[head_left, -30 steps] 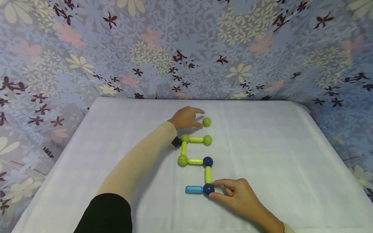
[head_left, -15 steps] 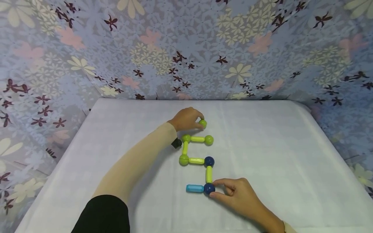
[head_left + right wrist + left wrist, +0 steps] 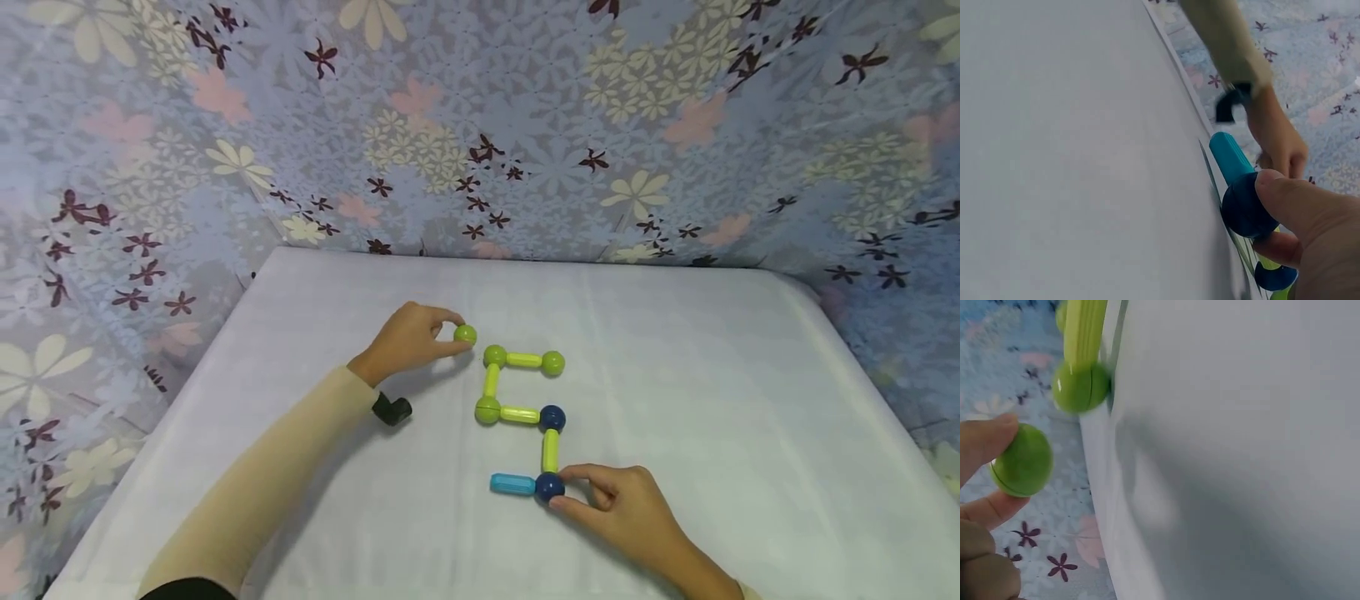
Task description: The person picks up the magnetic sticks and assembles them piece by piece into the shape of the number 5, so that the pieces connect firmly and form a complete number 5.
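My left hand [image 3: 411,340] pinches a loose green ball [image 3: 465,335] between thumb and forefinger, up and left of the joined pieces. In the left wrist view that green ball [image 3: 1022,460] shows a seam, apart from the joined green ball [image 3: 1082,386]. My right hand [image 3: 626,508] pinches the dark blue ball [image 3: 550,487] at the near end of the chain. From this ball a light blue rod [image 3: 513,484] points left, and a yellow-green rod [image 3: 551,451] runs up to a second dark blue ball [image 3: 552,418]. More yellow-green rods [image 3: 520,415] and green balls [image 3: 487,410] continue the zigzag.
The chain lies on a white cloth-covered table [image 3: 690,375]. A flowered curtain [image 3: 525,125] hangs behind the table and at its sides. A black camera mount [image 3: 392,409] sticks out from the left wrist.
My left hand has closed finger and thumb on the loose green ball and carried it left and toward me. My right hand keeps its pinch on the near dark blue ball.
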Available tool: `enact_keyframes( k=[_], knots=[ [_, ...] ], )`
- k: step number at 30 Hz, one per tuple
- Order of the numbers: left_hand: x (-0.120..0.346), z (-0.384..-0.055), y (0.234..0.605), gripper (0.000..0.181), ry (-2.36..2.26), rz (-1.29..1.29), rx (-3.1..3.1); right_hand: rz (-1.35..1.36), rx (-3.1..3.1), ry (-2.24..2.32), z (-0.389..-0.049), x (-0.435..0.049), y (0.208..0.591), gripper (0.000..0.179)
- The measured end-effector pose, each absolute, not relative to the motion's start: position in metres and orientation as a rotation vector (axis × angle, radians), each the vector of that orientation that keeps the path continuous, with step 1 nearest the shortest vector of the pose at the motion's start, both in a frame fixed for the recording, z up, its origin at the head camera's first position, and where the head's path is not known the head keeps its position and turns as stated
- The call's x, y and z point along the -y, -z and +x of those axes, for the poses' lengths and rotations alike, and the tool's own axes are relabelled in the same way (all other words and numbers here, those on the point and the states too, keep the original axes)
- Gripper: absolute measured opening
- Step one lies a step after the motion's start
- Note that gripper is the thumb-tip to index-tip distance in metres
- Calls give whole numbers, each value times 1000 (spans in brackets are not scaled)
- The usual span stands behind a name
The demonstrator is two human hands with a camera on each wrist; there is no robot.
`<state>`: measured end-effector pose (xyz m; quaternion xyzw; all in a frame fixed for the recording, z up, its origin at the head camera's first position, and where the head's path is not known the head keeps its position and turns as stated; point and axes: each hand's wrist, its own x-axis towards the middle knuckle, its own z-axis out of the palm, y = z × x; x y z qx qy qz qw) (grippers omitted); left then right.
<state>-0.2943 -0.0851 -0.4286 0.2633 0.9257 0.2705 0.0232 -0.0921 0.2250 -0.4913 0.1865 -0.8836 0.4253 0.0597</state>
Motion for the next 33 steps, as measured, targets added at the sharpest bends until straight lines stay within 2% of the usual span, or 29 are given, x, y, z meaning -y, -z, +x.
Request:
enact_keyframes(
  k=[8, 13, 22, 33],
  knots=[
    [117, -206, 454, 31, -1098, 950, -2599, 576, 2654, -1253, -92, -226, 492, 24],
    [109, -174, 469, 32, -1211, 1011, -2465, 563, 2653, -1242, -93, -226, 493, 24],
    [95, -158, 484, 35, -1232, 1066, -2497, 563, 2647, -1238, -96, -223, 493, 22],
    [82, -152, 484, 37, -1217, 1068, -2594, 470, 2651, -1141, -99, -223, 492, 23]
  ],
)
